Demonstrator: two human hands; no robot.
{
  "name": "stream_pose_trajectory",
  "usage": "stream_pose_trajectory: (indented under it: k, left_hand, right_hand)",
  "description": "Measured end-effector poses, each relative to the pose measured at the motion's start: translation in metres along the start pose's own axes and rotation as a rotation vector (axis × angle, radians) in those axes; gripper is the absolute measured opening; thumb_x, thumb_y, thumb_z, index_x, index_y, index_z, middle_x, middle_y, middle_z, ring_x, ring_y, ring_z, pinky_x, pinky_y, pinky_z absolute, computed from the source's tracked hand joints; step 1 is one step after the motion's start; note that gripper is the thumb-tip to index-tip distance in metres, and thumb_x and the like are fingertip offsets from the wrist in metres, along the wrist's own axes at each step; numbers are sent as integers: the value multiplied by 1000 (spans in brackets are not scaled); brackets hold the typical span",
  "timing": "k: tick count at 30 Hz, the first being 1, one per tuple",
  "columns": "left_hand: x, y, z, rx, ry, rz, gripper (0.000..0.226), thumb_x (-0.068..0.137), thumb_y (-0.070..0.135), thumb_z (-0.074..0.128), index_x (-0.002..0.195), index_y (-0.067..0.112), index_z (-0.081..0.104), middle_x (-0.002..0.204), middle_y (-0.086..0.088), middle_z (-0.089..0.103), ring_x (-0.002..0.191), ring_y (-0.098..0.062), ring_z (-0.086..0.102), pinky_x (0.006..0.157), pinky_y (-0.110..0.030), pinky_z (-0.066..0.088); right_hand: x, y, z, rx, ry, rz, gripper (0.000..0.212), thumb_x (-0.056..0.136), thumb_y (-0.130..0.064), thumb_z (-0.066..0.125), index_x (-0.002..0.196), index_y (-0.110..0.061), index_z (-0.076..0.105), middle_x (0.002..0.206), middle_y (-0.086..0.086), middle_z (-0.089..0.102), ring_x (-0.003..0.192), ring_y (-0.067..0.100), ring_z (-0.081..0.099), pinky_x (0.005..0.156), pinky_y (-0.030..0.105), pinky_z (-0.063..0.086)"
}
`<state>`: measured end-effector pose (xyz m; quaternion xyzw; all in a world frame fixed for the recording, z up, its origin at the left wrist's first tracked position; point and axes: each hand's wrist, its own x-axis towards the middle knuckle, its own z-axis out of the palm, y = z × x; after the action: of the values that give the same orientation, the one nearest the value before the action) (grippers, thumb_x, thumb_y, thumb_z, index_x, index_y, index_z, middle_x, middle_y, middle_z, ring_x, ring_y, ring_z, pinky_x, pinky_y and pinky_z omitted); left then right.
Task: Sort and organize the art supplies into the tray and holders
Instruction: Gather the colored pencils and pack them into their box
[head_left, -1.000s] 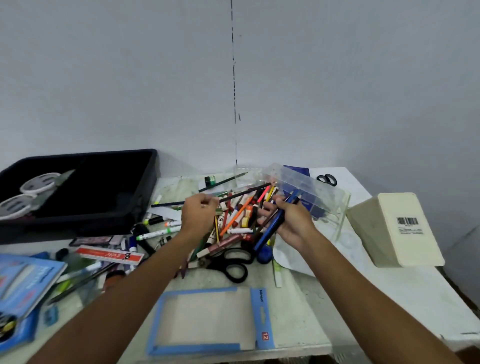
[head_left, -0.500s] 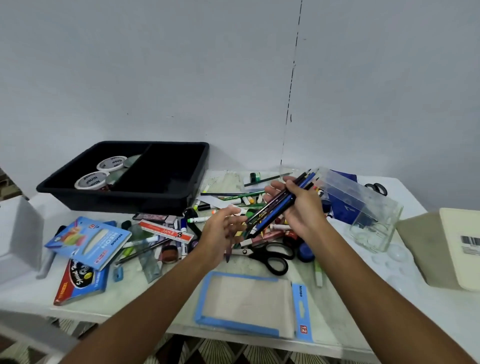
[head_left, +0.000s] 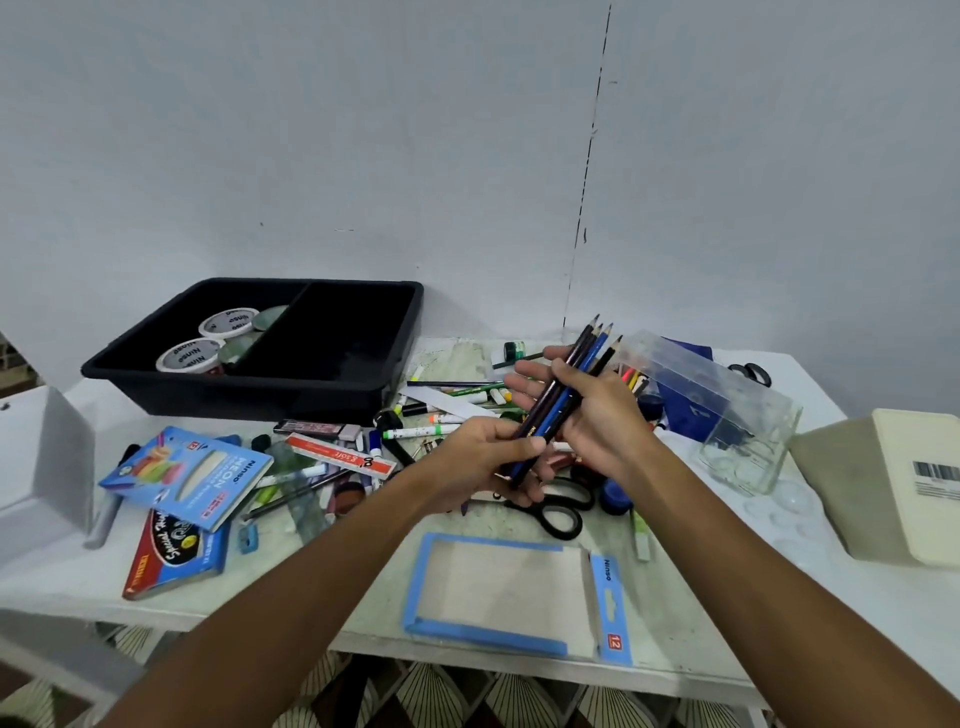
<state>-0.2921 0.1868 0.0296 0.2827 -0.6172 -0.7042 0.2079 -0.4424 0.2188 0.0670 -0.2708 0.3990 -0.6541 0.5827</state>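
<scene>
Dark pencils bundled, tips up; right hand and left hand both grasp them. Square blunt ends before dropping into holder.

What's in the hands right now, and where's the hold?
A bundle of pencils: right hand holds mid-shaft, left hand holds the blunt lower ends. Tips point up.

Black tray; blue and black pencils; black-handled scissors; blue-bordered card.
</scene>
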Motion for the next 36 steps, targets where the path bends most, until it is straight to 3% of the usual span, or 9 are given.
stream_pose_trajectory:
  k: [3, 6, 8, 11, 16, 18, 23, 30, 36]
  left_hand:
    - [-6, 1, -3, 91, -36, -20, 16, 96, 14, 53, 95, 1, 62, 76, -10, 68, 62, -24, 66, 55, -30, 55]
    - [-18, 4, -19, 173, -45, -88, 17, 97, 15, 52, 93, 3, 64, 74, -9, 67, 59, -21, 65, 54, -27, 54]
    - [-27, 8, -32, 294, -63, -150, 19, 98, 14, 52, 88, 3, 64, 75, -10, 67, 59, -21, 65, 55, -28, 55]
    - [-36, 13, -46, 513, -115, -246, 23, 98, 13, 51, 93, -6, 62, 76, -12, 66, 61, -23, 65, 55, -28, 55]
    - [-42, 24, -52, 820, -246, -293, 17, 96, 13, 54, 91, 1, 64, 70, -3, 70, 59, -22, 66, 54, -28, 51]
    - [-45, 25, -54, 870, -269, -286, 15, 95, 14, 55, 88, 6, 65, 71, -3, 71, 59, -20, 66, 58, -32, 50]
    - [-55, 18, -68, 966, -184, -224, 31, 74, 44, 78, 90, 19, 69, 79, -2, 72, 70, -17, 67, 68, -34, 51]
    - [-85, -29, -77, 1115, -62, -92, 63, 61, 50, 85, 118, 37, 60, 117, 15, 52, 108, -4, 44, 90, -24, 41]
    - [-93, -69, -72, 1409, -102, 41, 91, 52, 85, 58, 126, 34, 58, 135, 13, 46, 113, -8, 30, 88, -34, 27]
  right_hand:
    - [-2, -1, 0, -192, 31, 26, 15, 95, -11, 57, 109, -8, 57, 106, 16, 70, 104, 37, 66, 87, 44, 55]
    - [-3, -11, -2, -563, 240, -83, 74, 77, -29, 78, 139, -15, 40, 131, 8, 55, 126, 29, 51, 102, 43, 43]
    - [-6, -19, -2, -859, 311, -341, 88, 76, -35, 79, 148, -22, 29, 146, 3, 40, 133, 18, 39, 107, 33, 33]
    - [-12, -22, 12, -1233, -77, -530, 56, 85, -30, 71, 137, -24, 50, 142, -4, 48, 128, 11, 43, 101, 24, 31]
    - [-8, 20, 34, -1868, -692, -29, 21, 81, -29, 73, 99, -18, 69, 93, -2, 68, 86, 19, 62, 74, 33, 50]
    - [-6, 35, 36, -1814, -727, 75, 6, 82, -17, 72, 85, -15, 67, 79, 4, 68, 74, 23, 65, 64, 31, 51]
    - [-4, 34, 21, -1371, -740, 429, 5, 90, -4, 62, 87, -4, 66, 90, 19, 73, 83, 34, 72, 78, 42, 58]
    - [-9, 43, -12, -646, -559, 469, 16, 93, -5, 54, 104, 2, 63, 103, 23, 69, 88, 33, 69, 85, 40, 56]
    - [-20, 69, -20, -882, -611, 637, 16, 90, -9, 61, 101, 2, 65, 101, 20, 71, 92, 32, 69, 77, 39, 59]
